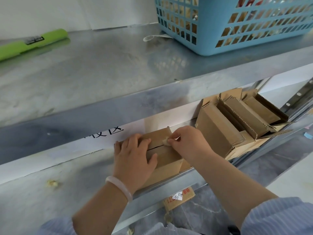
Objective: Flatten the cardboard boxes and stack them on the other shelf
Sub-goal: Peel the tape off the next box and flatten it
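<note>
Lower metal shelf [50, 192], front edge: I'm pressing left hand [133, 158], fingers flat, on small box [167, 160]; right hand [188, 141] pinching tape scrap [165, 141] at seam. Box not flattened; opened boxes [237, 119] beside it waiting, unflattened. Stacking probably not begun.

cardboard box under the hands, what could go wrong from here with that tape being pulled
1. The right hand has only a fingertip grip on the tape; it may slip or tear short.
2. The cardboard box sits at the shelf edge; a hard pull could drag it off, though the left hand presses on it.
3. The pile of opened boxes is close beside the right hand and could be knocked.
</note>
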Available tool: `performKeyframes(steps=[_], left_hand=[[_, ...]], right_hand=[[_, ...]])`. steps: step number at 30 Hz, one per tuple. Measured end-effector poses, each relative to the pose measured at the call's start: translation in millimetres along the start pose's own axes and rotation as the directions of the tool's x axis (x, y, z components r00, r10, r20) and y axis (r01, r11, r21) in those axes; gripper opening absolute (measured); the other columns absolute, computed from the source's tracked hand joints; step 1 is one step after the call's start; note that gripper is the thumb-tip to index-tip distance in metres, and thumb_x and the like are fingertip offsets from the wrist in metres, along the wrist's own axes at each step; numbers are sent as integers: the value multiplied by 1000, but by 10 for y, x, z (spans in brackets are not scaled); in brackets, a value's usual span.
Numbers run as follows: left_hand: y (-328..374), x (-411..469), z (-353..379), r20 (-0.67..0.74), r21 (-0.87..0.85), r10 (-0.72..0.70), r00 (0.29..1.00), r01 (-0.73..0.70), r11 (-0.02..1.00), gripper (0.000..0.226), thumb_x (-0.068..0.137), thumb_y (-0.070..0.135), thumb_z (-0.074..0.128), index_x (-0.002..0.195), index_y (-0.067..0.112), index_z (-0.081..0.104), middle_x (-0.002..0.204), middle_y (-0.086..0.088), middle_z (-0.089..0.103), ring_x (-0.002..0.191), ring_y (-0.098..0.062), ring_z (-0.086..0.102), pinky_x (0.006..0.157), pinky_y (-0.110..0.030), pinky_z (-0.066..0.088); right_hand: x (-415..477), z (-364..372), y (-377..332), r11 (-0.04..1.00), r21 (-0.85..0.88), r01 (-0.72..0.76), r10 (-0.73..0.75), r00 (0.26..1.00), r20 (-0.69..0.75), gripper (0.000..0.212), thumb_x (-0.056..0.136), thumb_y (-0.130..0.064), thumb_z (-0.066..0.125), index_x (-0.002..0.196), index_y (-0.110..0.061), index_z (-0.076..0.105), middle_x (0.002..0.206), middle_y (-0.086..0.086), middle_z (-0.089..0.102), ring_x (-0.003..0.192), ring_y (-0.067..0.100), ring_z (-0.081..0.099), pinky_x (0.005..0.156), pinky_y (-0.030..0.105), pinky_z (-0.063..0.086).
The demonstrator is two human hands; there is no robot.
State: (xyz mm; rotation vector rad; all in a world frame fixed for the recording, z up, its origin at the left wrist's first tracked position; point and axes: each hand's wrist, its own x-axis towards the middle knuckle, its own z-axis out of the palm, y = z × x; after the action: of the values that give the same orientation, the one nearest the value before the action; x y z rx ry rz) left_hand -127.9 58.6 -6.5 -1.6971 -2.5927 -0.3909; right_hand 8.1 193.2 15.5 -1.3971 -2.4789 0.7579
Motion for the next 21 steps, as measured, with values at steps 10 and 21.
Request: performKeyframes(steps=[10, 21], left_hand=[[103, 45, 120, 64, 140, -28, 998, 19, 990, 67, 82, 67, 18, 142, 44, 34, 148, 10, 35, 135, -17, 32, 108, -62, 17], [134, 49, 70, 74, 130, -50, 996, 40, 991, 67, 80, 68, 20, 140, 45, 40, 147, 12, 37, 136, -15, 31, 110, -58, 15]], right_hand=[[-13, -48, 53, 999, 11, 52, -51, 999, -16, 13, 89, -37, 57, 92, -24, 59, 87, -9, 59, 76, 10, 56, 72, 32, 55], [25, -51, 309, 969, -120, 217, -235, 959, -157, 12, 88, -20, 58, 79, -19, 50, 80, -5, 49, 68, 13, 51, 67, 35, 56]])
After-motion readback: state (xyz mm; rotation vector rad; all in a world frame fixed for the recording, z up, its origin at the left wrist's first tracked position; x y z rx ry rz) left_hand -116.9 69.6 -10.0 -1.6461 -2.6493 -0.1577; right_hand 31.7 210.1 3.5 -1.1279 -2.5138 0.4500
